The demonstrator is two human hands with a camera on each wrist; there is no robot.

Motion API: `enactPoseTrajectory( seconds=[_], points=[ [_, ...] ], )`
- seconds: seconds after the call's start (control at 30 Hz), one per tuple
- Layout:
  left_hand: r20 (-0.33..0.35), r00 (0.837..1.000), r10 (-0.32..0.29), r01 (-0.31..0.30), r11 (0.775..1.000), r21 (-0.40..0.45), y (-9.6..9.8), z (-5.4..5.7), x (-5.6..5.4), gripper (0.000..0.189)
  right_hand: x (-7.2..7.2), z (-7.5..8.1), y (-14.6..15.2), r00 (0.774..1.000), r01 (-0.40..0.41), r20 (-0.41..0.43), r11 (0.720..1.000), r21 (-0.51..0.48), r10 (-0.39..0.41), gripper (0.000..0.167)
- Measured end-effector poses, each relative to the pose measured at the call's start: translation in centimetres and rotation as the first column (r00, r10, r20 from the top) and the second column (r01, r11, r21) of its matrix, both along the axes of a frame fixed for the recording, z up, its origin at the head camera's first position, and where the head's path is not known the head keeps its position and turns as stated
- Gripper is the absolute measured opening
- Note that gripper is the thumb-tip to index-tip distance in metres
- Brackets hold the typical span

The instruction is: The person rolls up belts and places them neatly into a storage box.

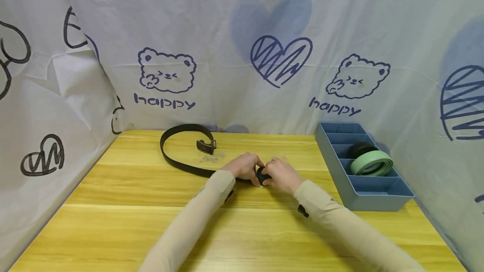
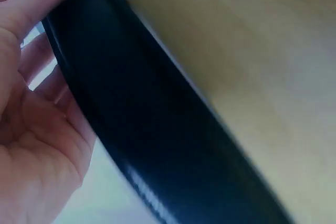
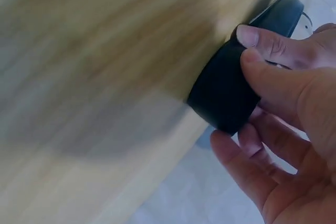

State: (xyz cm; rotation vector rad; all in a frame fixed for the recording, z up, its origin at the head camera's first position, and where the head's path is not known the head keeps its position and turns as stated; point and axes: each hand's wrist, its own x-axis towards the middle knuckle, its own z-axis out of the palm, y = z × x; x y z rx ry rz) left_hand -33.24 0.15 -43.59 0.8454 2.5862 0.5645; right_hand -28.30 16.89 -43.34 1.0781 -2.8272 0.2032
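Note:
A black belt [image 1: 187, 168] curves over the wooden table in the head view, its metal buckle [image 1: 205, 147] lying near the back edge. The belt's other end is coiled into a small roll [image 3: 223, 87]. My left hand [image 1: 243, 166] pinches the belt beside this roll, and the left wrist view shows the flat strap [image 2: 136, 87] running away from the thumb and fingers. From the other side my right hand [image 1: 281, 174] grips the roll, thumb on top and fingers curled below. Both thumbs meet at the roll in the right wrist view. The fingers partly hide the coil's inside.
A grey-blue compartment box [image 1: 336, 179] stands at the right of the table. It holds a rolled green belt [image 1: 372, 163] and a rolled black belt [image 1: 357, 149] in separate compartments. A printed white cloth [image 1: 223, 74] hangs along the table's back and sides.

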Motion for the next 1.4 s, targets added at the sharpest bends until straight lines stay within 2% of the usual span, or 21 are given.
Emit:
enactPoseTrajectory(
  seconds=[0.07,0.23,0.4,0.5,0.63,0.8,0.9,1.0,1.1,1.27,1.4],
  points=[
    [-0.009,1.0,-0.03,0.03,0.999,-0.012,-0.2,0.1,-0.1,0.062,-0.2,0.0,0.1,1.0,-0.017,0.004,1.0,0.015,0.017,0.013],
    [0.001,0.995,-0.096,0.096,0.995,-0.035,-0.6,0.3,-0.6,0.062,-1.4,0.1,1.1,0.99,-0.134,-0.019,0.987,0.088,0.137,0.016],
    [0.015,0.993,-0.118,0.118,0.993,-0.016,-0.6,0.2,-0.7,0.071,-2.2,0.2,2.0,0.976,-0.216,0.001,0.973,0.077,0.217,0.022],
    [-0.013,0.994,-0.108,0.108,0.994,-0.013,-0.6,0.1,-0.7,0.063,-2.3,0.3,2.1,0.969,-0.247,-0.013,0.967,0.062,0.248,0.021],
    [-0.058,0.996,-0.071,0.07,0.997,-0.021,-0.5,0.0,-0.6,0.054,-1.9,0.5,1.8,0.974,-0.224,-0.025,0.972,0.066,0.226,0.02],
    [-0.098,0.994,-0.058,0.054,0.998,-0.043,-0.1,0.0,-0.3,0.046,-0.7,0.2,0.2,0.997,-0.057,-0.038,0.994,0.089,0.061,0.014],
    [-0.112,0.992,-0.061,0.055,0.997,-0.061,0.1,-0.2,-0.1,0.044,-0.1,-0.1,-0.8,0.998,0.05,-0.039,0.996,0.068,-0.047,0.017],
    [-0.121,0.991,-0.062,0.055,0.997,-0.058,0.2,-0.4,-0.1,0.046,0.1,-0.2,-1.0,0.994,0.106,-0.04,0.994,0.037,-0.104,0.017],
    [-0.097,0.993,-0.067,0.064,0.997,-0.035,-0.1,-0.4,-0.1,0.046,-0.2,-0.2,-0.5,0.996,0.081,-0.046,0.996,0.029,-0.08,0.018],
    [-0.01,0.996,-0.093,0.094,0.995,0.018,-0.6,-0.4,-0.4,0.051,-0.9,-0.5,0.8,0.997,-0.041,-0.061,0.999,0.023,0.042,0.015],
    [0.008,0.995,-0.099,0.099,0.995,0.012,-0.6,-0.3,-0.6,0.057,-1.5,-0.7,1.5,0.988,-0.119,-0.092,0.992,0.034,0.122,0.014]
  ],
)
